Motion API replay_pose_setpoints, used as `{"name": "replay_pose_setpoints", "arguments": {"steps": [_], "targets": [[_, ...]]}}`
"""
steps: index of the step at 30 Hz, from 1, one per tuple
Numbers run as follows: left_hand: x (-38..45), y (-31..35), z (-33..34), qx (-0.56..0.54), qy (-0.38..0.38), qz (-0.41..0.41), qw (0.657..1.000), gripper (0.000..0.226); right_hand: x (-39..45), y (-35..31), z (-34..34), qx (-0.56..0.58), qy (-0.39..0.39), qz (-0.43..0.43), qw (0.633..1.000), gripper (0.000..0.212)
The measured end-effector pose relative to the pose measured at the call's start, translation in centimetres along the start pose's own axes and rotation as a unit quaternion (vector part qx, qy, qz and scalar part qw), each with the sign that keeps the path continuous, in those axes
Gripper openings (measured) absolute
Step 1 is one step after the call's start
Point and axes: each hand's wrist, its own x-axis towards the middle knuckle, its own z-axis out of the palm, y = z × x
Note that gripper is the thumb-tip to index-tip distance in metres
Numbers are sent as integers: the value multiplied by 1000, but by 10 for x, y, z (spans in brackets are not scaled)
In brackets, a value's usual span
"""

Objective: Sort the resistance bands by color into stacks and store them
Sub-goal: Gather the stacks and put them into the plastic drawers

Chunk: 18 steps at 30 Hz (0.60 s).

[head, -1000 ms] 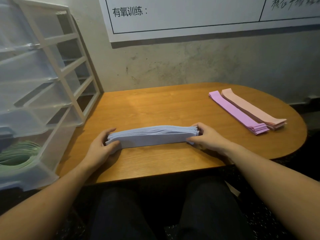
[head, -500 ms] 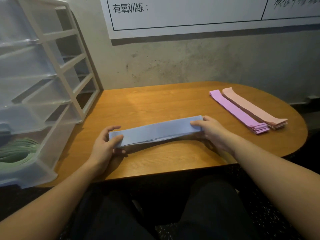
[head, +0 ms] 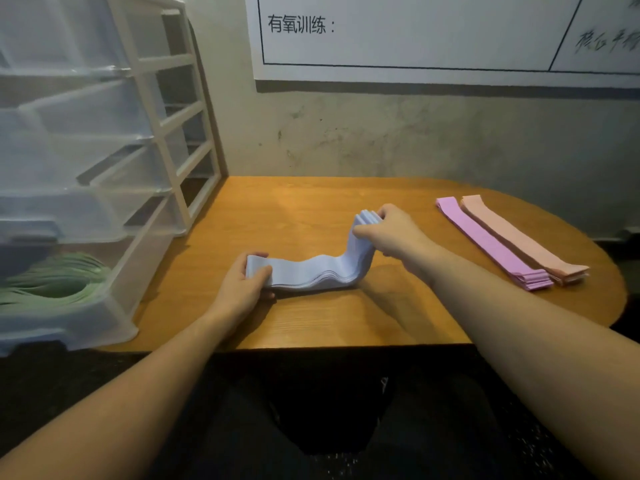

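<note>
Blue bands lie gripped between left hand and raised right hand.

Head camera looks forward and down, close over the table.

We count three stacks of bands on the table: one blue, one purple, one pink. One green pile fills one drawer. Two hands, left and right.
</note>
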Motion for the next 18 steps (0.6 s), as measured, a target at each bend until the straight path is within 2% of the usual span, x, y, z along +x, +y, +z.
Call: {"name": "replay_pose_setpoints", "arguments": {"steps": [3, 7, 11, 14, 18], "targets": [[-2, 3, 4, -51, 15, -10, 999, 24, -1, -30, 20, -67, -11, -28, 997, 36], [-6, 5, 7, -53, 26, 0, 998, 24, -7, -56, 54, -141, -40, -61, 987, 46], [-5, 7, 4, -59, 5, -6, 998, 22, -19, -64, 96, -197, -41, -80, 976, 58], [-6, 9, 2, -101, -14, -15, 995, 25, -26, -63, 117, -211, -52, -82, 973, 57], [-7, 9, 1, -101, -22, -3, 995, 28, -27, -61, 120, -184, -52, -75, 979, 54]]}}
